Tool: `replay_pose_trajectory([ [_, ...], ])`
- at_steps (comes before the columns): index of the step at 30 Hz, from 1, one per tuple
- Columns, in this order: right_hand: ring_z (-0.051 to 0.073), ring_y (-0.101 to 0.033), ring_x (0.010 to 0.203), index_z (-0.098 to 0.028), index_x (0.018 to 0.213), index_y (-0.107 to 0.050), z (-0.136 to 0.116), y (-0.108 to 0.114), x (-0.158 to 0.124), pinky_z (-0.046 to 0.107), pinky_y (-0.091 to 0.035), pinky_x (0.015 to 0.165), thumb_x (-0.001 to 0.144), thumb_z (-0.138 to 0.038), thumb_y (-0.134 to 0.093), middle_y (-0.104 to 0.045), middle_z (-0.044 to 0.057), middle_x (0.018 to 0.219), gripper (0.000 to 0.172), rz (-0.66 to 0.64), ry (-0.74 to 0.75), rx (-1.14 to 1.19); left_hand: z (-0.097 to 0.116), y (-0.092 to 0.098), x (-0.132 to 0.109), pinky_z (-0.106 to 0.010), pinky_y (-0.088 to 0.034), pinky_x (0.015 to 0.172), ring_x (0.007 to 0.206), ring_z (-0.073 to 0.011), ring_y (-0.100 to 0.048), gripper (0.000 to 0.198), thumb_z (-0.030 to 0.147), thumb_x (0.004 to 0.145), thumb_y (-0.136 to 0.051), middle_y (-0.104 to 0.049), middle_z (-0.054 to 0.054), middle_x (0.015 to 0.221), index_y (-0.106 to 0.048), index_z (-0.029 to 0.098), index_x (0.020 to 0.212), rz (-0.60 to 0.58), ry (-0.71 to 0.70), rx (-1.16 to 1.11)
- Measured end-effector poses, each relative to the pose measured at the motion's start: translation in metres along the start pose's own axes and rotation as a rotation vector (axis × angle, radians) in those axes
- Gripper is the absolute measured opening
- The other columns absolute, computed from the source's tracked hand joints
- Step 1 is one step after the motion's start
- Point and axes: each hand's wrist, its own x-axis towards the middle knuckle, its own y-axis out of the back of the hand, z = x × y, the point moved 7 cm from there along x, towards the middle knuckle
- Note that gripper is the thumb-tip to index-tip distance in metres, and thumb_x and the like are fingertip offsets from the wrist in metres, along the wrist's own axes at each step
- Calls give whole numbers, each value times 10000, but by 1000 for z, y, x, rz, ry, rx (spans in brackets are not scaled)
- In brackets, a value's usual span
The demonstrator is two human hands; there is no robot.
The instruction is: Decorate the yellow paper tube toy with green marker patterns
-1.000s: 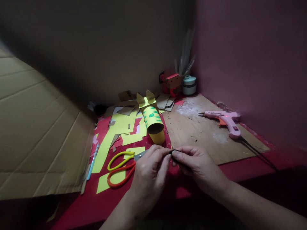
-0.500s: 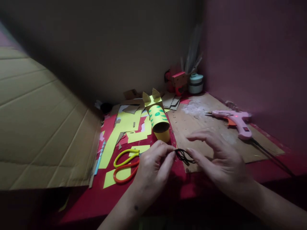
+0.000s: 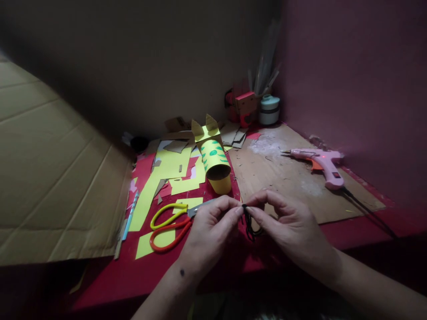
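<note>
Between my fingertips hangs a small looped bundle of black cord point(image 3: 251, 226), low over the front of the table. My left hand point(image 3: 213, 226) pinches the top of it between thumb and fingers. From the other side my right hand point(image 3: 285, 220) pinches the same spot, thumb and forefinger closed on the cord. Just left of my left hand lie scissors point(image 3: 170, 226) with one yellow and one red handle; their blades are partly behind the hand. Beyond my hands is a yellow paper tube point(image 3: 214, 155) with green markings, joined to a yellow piece with two brown cardboard ears.
A pink glue gun point(image 3: 325, 164) with a cord lies on a cardboard sheet point(image 3: 267, 178) at right. Yellow paper scraps point(image 3: 147, 195) and a blue pen point(image 3: 130, 216) lie left. Large cardboard point(image 3: 60, 178) stands far left. A lidded pot point(image 3: 269, 110) sits at the back.
My right hand's forefinger has come down from its raised position to meet the thumb at the cord. The black loops now hang downward. The view has shifted slightly.
</note>
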Motion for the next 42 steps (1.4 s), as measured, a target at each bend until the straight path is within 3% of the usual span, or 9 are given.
replay_pose_trajectory([
  [3, 96, -671, 803, -232, 919, -710, -3, -4, 1, 195, -527, 753, 869, -135, -611, -712, -19, 847, 148, -58, 36, 22, -7, -2, 1, -202, -329, 498, 520, -71, -425, 187, 318, 863, -608, -493, 50, 583, -612, 163, 758, -70, 81, -100],
  [10, 141, -605, 740, -208, 825, -712, 6, -4, -1, 257, -506, 615, 865, -213, -618, -587, 9, 766, 102, -56, -59, 7, -21, -2, 4, -183, -307, 446, 435, -54, -425, 227, 354, 806, -677, -527, 43, 505, -651, 142, 729, -97, 209, -200],
  [13, 156, -588, 703, -193, 807, -692, 16, -8, -2, 267, -487, 523, 855, -260, -616, -557, 25, 792, 112, -75, -173, 57, -21, 5, 4, -187, -347, 470, 477, -61, -468, 179, 322, 796, -689, -595, 27, 582, -715, 153, 844, -77, 211, -125],
  [18, 173, -597, 776, -200, 793, -679, 13, -5, 0, 296, -505, 625, 854, -270, -626, -562, 23, 797, 107, -29, -168, 67, 7, 18, -4, -256, -499, 737, 844, -152, -654, 175, 235, 834, -663, -729, -44, 952, -716, 182, 992, 63, -41, 110],
  [23, 132, -574, 728, -201, 789, -689, 4, -8, -1, 276, -468, 658, 856, -197, -630, -573, 0, 756, 89, -7, -69, 26, 29, 5, -19, -219, -486, 704, 766, -114, -634, 116, 119, 883, -604, -683, -49, 833, -706, 124, 938, 145, -492, 482],
  [26, 112, -574, 719, -218, 806, -702, 2, -8, -3, 245, -473, 659, 859, -181, -635, -582, -17, 741, 93, 0, -47, 75, 32, 3, -25, -203, -474, 667, 722, -99, -613, 127, 73, 895, -566, -660, -44, 791, -688, 105, 915, 185, -620, 531],
  [32, 137, -610, 785, -230, 917, -703, -1, 0, -6, 270, -493, 691, 870, -213, -650, -640, 3, 818, 73, 38, -16, 59, 25, 7, -18, -250, -468, 654, 710, -122, -603, 132, 166, 921, -555, -639, -16, 775, -668, 161, 852, 132, -358, 433],
  [37, 151, -590, 737, -204, 782, -674, -6, -3, -6, 297, -474, 667, 855, -181, -644, -611, 9, 737, 83, 19, 58, 6, 24, 7, -19, -259, -448, 616, 656, -119, -571, 129, 198, 916, -559, -616, 1, 730, -659, 180, 837, 137, -334, 387],
  [42, 118, -586, 672, -230, 891, -662, 7, -6, -8, 245, -476, 586, 875, -247, -626, -644, -9, 788, 42, 14, -115, 149, 24, 5, -19, -255, -443, 622, 669, -122, -579, 139, 203, 918, -560, -626, -5, 734, -657, 175, 823, 139, -337, 427],
])
